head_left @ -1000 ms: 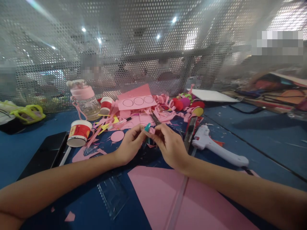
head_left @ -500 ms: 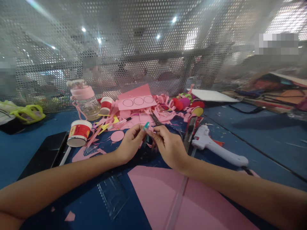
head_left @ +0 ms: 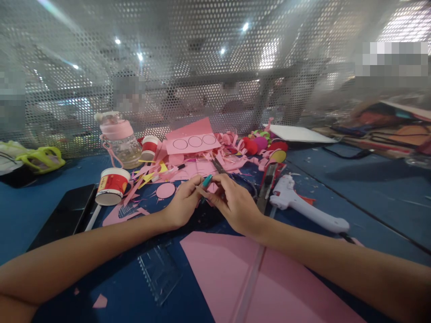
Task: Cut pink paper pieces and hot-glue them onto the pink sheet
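The left hand (head_left: 182,207) and the right hand (head_left: 235,204) met above the blue bench (head_left: 353,188), fingertips together in a narrow grip on a small teal-tipped piece (head_left: 206,181) with a scrap of pink paper at it. The teal end stuck up just past the fingertips; what lay lower in the grip was hidden by the fingers, so the exact hold of each hand could not be told apart.

Just beyond the grip lay a heap of pink paper strips (head_left: 198,166), with a pair of scissors (head_left: 218,166) poking out of it and a pink card with three drawn circles (head_left: 194,142) leaning behind. Left of the grip sat a cut pink disc (head_left: 165,190), farther left a red-and-white paper cup (head_left: 112,186), and beyond that a pink-capped bottle (head_left: 119,139). Right of the grip, close to the right hand, lay a utility knife (head_left: 266,188) and beside it a white glue gun (head_left: 305,208). Nearer the person than the grip, under the right forearm, lay a large pink sheet (head_left: 232,273), and under the left forearm a clear ruler (head_left: 158,271).
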A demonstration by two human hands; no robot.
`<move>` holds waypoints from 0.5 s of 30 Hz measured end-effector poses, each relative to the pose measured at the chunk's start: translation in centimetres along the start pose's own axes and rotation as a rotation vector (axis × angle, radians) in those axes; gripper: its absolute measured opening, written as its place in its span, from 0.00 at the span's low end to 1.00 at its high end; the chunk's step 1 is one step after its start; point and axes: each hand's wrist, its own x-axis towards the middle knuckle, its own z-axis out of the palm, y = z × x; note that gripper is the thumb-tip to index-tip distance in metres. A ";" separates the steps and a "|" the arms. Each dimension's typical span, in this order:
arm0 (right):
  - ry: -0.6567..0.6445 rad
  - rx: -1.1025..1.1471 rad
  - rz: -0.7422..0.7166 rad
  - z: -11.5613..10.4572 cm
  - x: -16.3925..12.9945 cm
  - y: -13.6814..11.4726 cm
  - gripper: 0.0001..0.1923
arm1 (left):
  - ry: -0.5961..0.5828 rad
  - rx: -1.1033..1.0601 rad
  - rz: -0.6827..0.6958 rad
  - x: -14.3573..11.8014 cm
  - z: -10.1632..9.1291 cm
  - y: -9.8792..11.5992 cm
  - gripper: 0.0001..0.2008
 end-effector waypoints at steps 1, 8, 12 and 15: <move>0.003 -0.014 -0.016 0.0 0.0 0.0 0.13 | -0.003 0.001 0.014 0.0 0.0 0.0 0.10; 0.059 0.037 -0.041 -0.1 0.0 -0.2 0.12 | 0.008 -0.088 0.048 -0.1 0.1 0.2 0.11; 0.092 0.058 -0.042 -0.2 0.0 -0.3 0.12 | 0.003 -0.128 0.065 -0.1 0.2 0.4 0.11; 0.104 0.064 -0.034 -0.2 -0.1 -0.3 0.11 | 0.012 -0.136 0.104 -0.1 0.3 0.6 0.11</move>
